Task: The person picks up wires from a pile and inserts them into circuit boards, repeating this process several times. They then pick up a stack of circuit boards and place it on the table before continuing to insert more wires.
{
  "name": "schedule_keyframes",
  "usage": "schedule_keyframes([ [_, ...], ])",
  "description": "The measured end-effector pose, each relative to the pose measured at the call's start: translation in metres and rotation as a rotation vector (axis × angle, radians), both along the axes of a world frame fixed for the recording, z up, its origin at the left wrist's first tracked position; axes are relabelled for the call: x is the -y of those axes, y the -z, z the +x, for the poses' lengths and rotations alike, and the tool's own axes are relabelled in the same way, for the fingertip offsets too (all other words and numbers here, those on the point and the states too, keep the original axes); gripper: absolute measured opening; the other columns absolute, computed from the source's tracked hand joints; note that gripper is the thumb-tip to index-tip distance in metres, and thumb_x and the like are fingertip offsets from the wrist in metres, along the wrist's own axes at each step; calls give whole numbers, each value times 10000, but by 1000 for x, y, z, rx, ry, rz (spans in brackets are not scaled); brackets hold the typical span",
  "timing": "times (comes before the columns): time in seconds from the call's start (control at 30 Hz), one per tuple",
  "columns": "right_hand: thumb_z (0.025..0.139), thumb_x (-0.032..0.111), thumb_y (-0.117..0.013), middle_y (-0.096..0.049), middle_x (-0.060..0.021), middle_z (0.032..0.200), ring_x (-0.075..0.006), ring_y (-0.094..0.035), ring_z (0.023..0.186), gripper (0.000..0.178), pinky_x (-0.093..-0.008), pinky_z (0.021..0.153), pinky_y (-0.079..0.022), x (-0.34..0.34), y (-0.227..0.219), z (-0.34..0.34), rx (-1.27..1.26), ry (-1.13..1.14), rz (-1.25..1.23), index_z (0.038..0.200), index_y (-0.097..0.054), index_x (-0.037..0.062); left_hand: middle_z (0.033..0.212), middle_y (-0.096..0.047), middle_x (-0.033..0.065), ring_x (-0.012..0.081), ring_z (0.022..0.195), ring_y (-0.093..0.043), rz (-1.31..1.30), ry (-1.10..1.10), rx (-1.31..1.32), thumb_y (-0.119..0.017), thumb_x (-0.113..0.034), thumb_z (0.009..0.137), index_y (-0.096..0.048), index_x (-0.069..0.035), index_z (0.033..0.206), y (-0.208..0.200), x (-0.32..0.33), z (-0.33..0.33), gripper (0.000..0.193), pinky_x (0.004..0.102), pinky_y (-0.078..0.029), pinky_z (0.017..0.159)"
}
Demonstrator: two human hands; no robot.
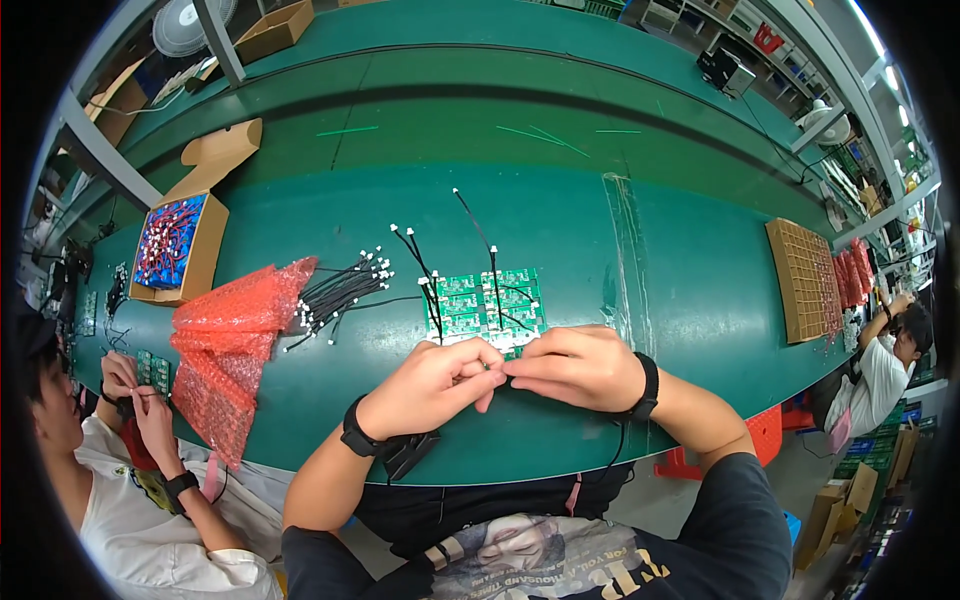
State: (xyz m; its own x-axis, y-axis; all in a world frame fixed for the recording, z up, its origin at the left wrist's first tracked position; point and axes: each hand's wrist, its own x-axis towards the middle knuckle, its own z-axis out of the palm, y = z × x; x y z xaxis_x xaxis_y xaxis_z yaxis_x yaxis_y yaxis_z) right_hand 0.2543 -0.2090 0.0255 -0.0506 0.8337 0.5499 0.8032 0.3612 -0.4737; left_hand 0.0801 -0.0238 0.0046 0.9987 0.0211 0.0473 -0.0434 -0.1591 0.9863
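Note:
In front of me on the green table lies a panel of green circuit boards (pixel 461 309). Several black cables (pixel 434 290) with small white plugs rise from it or lie across it. My left hand (pixel 440 385) and my right hand (pixel 582 370) meet at the panel's near edge, both with fingers pinched. Whatever is between the fingertips is too small and covered to make out. Left of the panel, a bundle of black cables (pixel 350 288) with white plugs rests partly on red bubble wrap (pixel 232 345).
An open cardboard box (pixel 210 250) holds blue parts with red wires at the left. Clear tape (pixel 627 265) runs along the table to the right. A divided cardboard tray (pixel 797 280) stands far right. One co-worker (pixel 150 480) sits at my left, another (pixel 885 375) at the far right.

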Motion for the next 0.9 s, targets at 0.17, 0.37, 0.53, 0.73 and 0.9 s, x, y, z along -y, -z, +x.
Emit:
schedule_keyframes([
  [0.17, 824, 75, -835, -714, -53, 948, -217, -718, 756, 206, -341, 634, -592, 5, 2, 9, 110, 31, -31, 1009, -745, 78, 733, -721, 7, 44, 618, -593, -5, 55, -97, -674, -85, 1013, -667, -24, 1123, -5, -2, 4, 126, 239, -422, 556],
  [0.37, 833, 12, -800, -721, -63, 898, -178, -692, 716, 133, -289, 618, -561, 7, -22, 34, -110, 140, -183, 945, -735, 40, 806, -764, 51, 80, 633, -651, 49, -104, -10, -728, -78, 966, -748, -6, 1105, 7, -12, 2, 158, 246, -476, 583],
  [0.53, 854, -13, -751, -719, -70, 874, -156, -666, 710, 74, -270, 631, -537, 14, -35, 47, -295, 194, -265, 910, -719, 24, 876, -786, 93, 152, 700, -721, 336, -89, 183, -749, -71, 938, -786, -5, 1033, 6, -19, 5, 122, 269, -537, 636],
  [0.73, 851, 33, -772, -708, -64, 830, -179, -671, 740, 84, -305, 663, -535, 4, -28, 42, -567, 147, -286, 878, -695, 9, 920, -791, 117, 208, 826, -767, 281, -11, 62, -745, -121, 957, -784, -20, 1045, 0, -25, -8, 139, 319, -583, 718],
  [0.9, 739, 53, -904, -719, -50, 801, -165, -695, 727, 236, -292, 659, -531, 23, -43, 57, -246, -121, -455, 876, -712, 39, 920, -801, 74, 165, 801, -764, 100, 216, 113, -672, -164, 1010, -750, -33, 1125, 0, -12, 10, 190, 305, -581, 695],
])
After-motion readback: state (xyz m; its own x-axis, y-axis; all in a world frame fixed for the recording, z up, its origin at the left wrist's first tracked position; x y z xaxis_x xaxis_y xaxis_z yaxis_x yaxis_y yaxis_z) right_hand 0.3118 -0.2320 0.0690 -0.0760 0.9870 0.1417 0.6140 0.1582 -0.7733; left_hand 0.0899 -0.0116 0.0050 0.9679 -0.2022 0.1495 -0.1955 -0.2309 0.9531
